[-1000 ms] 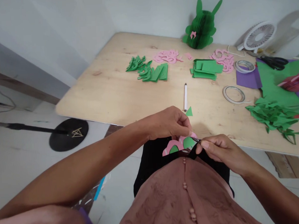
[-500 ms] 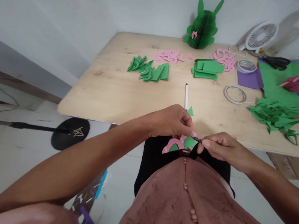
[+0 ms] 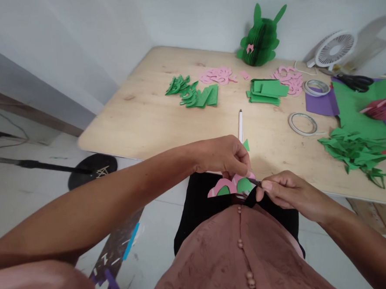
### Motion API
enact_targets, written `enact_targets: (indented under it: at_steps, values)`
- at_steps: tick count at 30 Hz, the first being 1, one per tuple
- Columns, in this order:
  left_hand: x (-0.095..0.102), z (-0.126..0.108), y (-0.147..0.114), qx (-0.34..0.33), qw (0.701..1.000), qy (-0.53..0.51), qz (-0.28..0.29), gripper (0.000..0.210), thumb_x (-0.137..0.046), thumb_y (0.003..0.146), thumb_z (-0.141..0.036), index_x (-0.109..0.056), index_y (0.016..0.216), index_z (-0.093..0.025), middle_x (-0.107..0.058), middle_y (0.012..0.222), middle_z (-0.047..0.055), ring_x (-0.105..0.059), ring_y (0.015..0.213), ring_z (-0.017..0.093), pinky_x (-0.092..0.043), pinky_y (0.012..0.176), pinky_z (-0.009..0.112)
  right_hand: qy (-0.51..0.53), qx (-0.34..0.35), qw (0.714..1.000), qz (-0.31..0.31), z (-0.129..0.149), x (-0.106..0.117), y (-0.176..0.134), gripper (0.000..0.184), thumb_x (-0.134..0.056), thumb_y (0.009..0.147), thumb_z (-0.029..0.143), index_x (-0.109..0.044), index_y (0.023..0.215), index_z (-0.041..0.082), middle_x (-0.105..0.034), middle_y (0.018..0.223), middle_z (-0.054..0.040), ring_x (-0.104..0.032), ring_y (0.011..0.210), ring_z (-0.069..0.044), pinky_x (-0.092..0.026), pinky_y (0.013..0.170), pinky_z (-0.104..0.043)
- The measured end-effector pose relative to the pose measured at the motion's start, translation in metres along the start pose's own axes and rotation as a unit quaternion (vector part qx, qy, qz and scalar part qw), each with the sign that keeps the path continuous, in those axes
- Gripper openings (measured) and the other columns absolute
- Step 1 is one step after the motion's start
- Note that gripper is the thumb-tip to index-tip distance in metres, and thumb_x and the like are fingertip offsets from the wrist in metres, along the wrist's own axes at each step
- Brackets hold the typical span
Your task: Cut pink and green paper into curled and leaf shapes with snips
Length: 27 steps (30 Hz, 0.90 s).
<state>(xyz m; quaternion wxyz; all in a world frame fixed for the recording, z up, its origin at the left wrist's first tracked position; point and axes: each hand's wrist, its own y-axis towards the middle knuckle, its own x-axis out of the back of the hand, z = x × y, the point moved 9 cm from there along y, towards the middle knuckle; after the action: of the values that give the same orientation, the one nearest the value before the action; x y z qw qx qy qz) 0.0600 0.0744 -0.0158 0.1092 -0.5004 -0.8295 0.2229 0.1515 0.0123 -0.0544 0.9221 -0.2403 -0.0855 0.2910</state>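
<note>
My left hand [image 3: 228, 155] is closed in a pinch at the upper edge of a pink paper cutout [image 3: 221, 185] with green paper parts [image 3: 244, 185] on it, over my lap. My right hand [image 3: 285, 189] grips a slim dark pair of tweezers [image 3: 254, 182]. Their tip meets the paper close to my left fingertips; whether anything small is caught there is hidden. Just beyond my left hand, a white pen [image 3: 240, 126] and a green paper scrap [image 3: 246, 144] lie on the table.
On the wooden table [image 3: 129, 122] lie green paper pieces [image 3: 206, 95], pink cutouts [image 3: 218, 75], green strips [image 3: 268, 91], tape rolls [image 3: 303, 124], scissors [image 3: 354, 82] and green scraps [image 3: 350, 152]. A green honeycomb paper figure [image 3: 259, 44] and white fan [image 3: 336, 48] stand behind.
Both hands stay nearly in place at the pink cutout. The tweezers have turned slightly, and the whole view has shifted a little.
</note>
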Motion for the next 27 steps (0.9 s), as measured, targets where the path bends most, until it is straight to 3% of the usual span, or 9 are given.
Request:
enact_targets:
  at_steps: [27]
  values:
    - [-0.0013,0.0036,0.002,0.017,1.0,0.008,0.005,0.006,-0.061,0.067,-0.011,-0.062,0.062,-0.012,-0.058,0.049,-0.003,-0.051,0.045,0.006,-0.042,0.049,0.019,0.025,-0.004,1.0,-0.013,-0.0095,-0.0007,-0.0002,0.045,-0.048,0.088,0.051,-0.067,0.081,0.011,-0.021,0.045,0.0098,-0.017,0.04,-0.006,-0.011,0.039,-0.022]
